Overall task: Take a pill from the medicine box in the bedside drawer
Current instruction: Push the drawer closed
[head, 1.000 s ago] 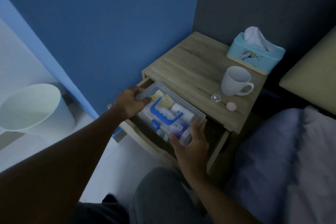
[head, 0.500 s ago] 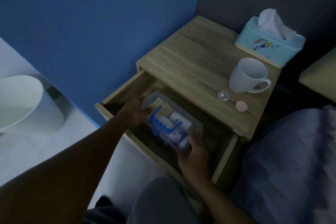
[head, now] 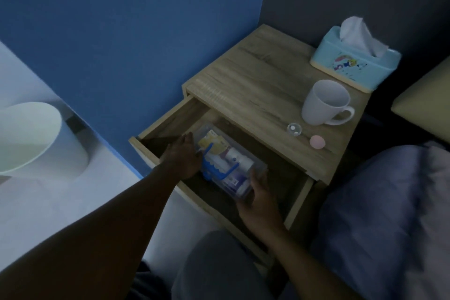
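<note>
A clear plastic medicine box [head: 255, 165] with a blue handle on its lid lies inside the open wooden bedside drawer [head: 168, 126]. Packets and small bottles show through its lid. My left hand [head: 183, 157] grips the box's left end. At the near right end, my right hand [head: 259, 198] holds the box with the thumb along its side. The box sits low, down in the drawer. On the nightstand top rest a small clear pill cup [head: 294, 129] with something white in it and a round pink object [head: 317, 141].
A white mug [head: 323, 102] and a light blue tissue box [head: 353, 66] stand on the nightstand top [head: 255, 75]. A white waste bin [head: 31, 139] is on the floor at left. Bedding [head: 384, 214] lies at right, and my knee [head: 219, 265] is below the drawer.
Both hands have lowered the medicine box from the drawer's rim down into the drawer. The camera view has shifted, so more of the drawer's inside shows.
</note>
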Demonstrator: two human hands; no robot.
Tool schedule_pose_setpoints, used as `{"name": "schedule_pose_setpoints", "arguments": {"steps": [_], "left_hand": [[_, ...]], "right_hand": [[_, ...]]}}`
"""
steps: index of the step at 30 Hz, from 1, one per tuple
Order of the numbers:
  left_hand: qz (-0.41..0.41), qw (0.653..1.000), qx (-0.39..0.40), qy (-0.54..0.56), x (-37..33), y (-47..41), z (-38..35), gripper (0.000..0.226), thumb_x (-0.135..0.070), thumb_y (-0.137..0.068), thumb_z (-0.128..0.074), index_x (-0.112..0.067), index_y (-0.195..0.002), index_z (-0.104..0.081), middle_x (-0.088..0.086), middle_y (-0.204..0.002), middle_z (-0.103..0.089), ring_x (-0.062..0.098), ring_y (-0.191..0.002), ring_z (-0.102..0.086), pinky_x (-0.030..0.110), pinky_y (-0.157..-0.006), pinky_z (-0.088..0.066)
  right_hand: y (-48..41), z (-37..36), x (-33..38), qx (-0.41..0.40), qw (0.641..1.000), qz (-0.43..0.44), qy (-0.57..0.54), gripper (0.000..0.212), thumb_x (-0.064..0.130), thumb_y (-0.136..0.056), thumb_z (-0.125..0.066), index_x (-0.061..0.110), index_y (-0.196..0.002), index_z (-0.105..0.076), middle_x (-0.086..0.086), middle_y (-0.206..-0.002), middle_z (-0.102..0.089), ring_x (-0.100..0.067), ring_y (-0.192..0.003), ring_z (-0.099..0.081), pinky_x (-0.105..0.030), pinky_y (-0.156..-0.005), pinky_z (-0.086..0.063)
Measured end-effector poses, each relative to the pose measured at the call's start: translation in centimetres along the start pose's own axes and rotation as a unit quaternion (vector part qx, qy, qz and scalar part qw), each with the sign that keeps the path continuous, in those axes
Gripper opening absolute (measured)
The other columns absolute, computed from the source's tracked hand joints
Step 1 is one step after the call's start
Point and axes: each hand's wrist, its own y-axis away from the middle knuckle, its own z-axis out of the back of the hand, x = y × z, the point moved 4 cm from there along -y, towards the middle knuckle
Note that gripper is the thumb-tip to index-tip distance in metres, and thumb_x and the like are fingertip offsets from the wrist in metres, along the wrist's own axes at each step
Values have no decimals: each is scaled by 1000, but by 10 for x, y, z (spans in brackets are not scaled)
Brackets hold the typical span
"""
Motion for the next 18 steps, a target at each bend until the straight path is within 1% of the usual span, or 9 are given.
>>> {"name": "schedule_pose_setpoints", "arguments": {"steps": [1,3,5,6,7,10,12,15,18], "left_hand": [[-10,1000,-8,-22,-3,7,0,59,-41,-95,-48,-13,-144,-32,14,-139,-50,28,-124,-53,52,-101,-45],[-35,998,-29,-41,-8,23,0,61,-40,-95,-47,-15,-148,-29,13,-151,-39,28,-138,-39,53,-112,-32],[-53,996,-50,-51,-8,38,0,65,-37,-95,-48,-16,-151,-24,10,-158,-27,25,-147,-23,49,-120,-17],[-59,995,-59,-53,-5,45,0,67,-35,-94,-50,-16,-152,-22,8,-160,-23,24,-148,-17,48,-120,-13],[-63,994,-68,-53,-3,53,-1,68,-33,-93,-51,-17,-152,-21,8,-161,-20,24,-149,-14,47,-120,-11],[-58,993,-102,-19,4,75,-2,71,-30,-91,-55,-22,-152,-19,6,-163,-14,27,-150,-8,51,-120,-14],[-33,992,-115,30,6,87,-6,76,-28,-90,-59,-25,-152,-15,5,-164,-5,29,-150,0,55,-119,-14],[-4,986,-136,92,3,104,-17,88,-25,-89,-64,-24,-153,-3,4,-164,9,30,-150,9,58,-118,-14],[-30,972,-181,146,-4,114,-24,96,-26,-87,-66,-26,-152,4,1,-163,10,26,-149,13,53,-119,-8]], "right_hand": [[3,8,6,-15,1000,21,18,77,28,-95,-60,38,-156,-14,6,-164,-12,-14,-147,-27,-28,-111,-35],[7,24,19,-47,995,76,48,65,25,-95,-59,32,-152,-28,7,-162,-21,-13,-148,-28,-37,-114,-40],[10,39,27,-67,987,122,77,59,21,-96,-58,28,-150,-35,7,-163,-21,-11,-149,-24,-31,-114,-36],[10,46,29,-72,983,140,91,58,22,-97,-57,27,-150,-35,6,-163,-21,-10,-149,-24,-28,-113,-34],[9,54,29,-78,979,152,108,58,23,-97,-56,26,-150,-35,5,-163,-21,-11,-149,-23,-29,-114,-33],[4,77,17,-99,964,158,192,63,21,-97,-55,20,-154,-29,1,-165,-19,-14,-153,-15,-40,-122,-27],[0,92,2,-102,949,156,254,67,17,-95,-55,14,-156,-26,-4,-166,-17,-18,-154,-12,-39,-124,-20],[-3,108,-19,-96,928,166,320,68,16,-95,-56,3,-155,-26,-14,-164,-19,-26,-153,-19,-35,-123,-16],[-4,114,-32,-74,903,197,375,65,17,-99,-51,-1,-154,-22,-18,-164,-16,-29,-152,-19,-35,-125,-13]]}}
